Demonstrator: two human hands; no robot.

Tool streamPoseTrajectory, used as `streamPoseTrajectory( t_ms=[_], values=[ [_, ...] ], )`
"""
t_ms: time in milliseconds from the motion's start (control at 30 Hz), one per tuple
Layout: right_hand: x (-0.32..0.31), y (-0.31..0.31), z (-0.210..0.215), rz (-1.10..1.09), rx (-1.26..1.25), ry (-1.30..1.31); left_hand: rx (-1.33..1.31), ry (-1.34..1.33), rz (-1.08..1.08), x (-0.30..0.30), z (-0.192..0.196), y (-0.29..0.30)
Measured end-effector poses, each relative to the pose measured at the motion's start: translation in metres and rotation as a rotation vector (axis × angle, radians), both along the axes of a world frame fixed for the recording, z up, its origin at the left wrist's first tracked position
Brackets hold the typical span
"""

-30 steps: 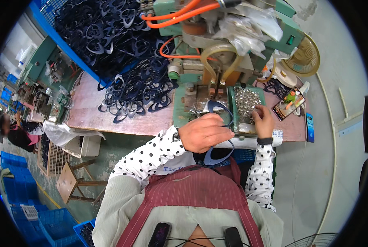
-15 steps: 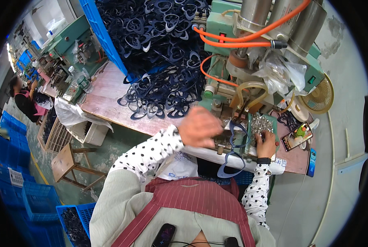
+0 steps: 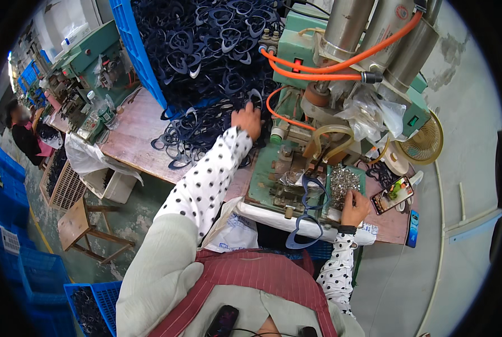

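My left hand (image 3: 247, 120) reaches into the loose pile of dark blue glasses frames (image 3: 190, 130) beside the machine. Its fingertips close on the rim of one glasses frame (image 3: 255, 96), partly hidden by the fingers. My right hand (image 3: 355, 208) rests at the near edge of a tray of small silvery metal parts (image 3: 344, 184). Thumb and fingers there are pinched together, and whatever lies between them is too small to make out. Between my hands, another dark blue glasses frame (image 3: 292, 240) hangs from the machine's work point over the front edge, with neither hand on it.
A green bench machine (image 3: 296, 48) with metal cylinders and orange hoses stands ahead. A tilted blue crate (image 3: 141, 59) holds more frames. At the right lie a phone (image 3: 393, 195) and a fan (image 3: 422, 137). A wooden stool (image 3: 74, 223) stands left; another person (image 3: 23, 132) sits farther off.
My left hand has moved away from the machine, forward and left, to the pile of frames. My right hand stays at the metal parts. The view has shifted slightly.
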State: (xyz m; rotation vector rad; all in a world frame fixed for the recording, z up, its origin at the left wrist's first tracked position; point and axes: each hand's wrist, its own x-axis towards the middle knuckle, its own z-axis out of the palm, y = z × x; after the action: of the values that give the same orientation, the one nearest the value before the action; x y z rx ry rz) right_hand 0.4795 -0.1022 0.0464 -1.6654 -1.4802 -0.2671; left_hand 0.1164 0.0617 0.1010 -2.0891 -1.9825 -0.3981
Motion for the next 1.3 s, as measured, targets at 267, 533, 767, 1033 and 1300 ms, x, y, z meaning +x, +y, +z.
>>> streamPoseTrajectory(
  t_ms=[267,533,767,1033,1300],
  values=[
    [0.012,0.008,-0.007,-0.06,-0.05,0.194,0.451,-0.214,-0.507,-0.061,-0.015,-0.092],
    [0.009,0.01,-0.001,-0.075,-0.121,0.219,0.537,-0.422,-0.029,-0.073,-0.02,-0.11],
    [0.015,0.014,-0.009,-0.123,-0.15,0.127,0.09,-0.243,0.062,-0.086,-0.028,-0.085],
    [0.017,0.017,-0.015,-0.11,-0.09,0.155,-0.104,-1.722,-0.028,-0.081,0.064,-0.064],
    [0.014,0.013,-0.003,-0.013,-0.166,0.135,0.264,-1.052,-0.013,-0.085,0.041,-0.049]
  ],
)
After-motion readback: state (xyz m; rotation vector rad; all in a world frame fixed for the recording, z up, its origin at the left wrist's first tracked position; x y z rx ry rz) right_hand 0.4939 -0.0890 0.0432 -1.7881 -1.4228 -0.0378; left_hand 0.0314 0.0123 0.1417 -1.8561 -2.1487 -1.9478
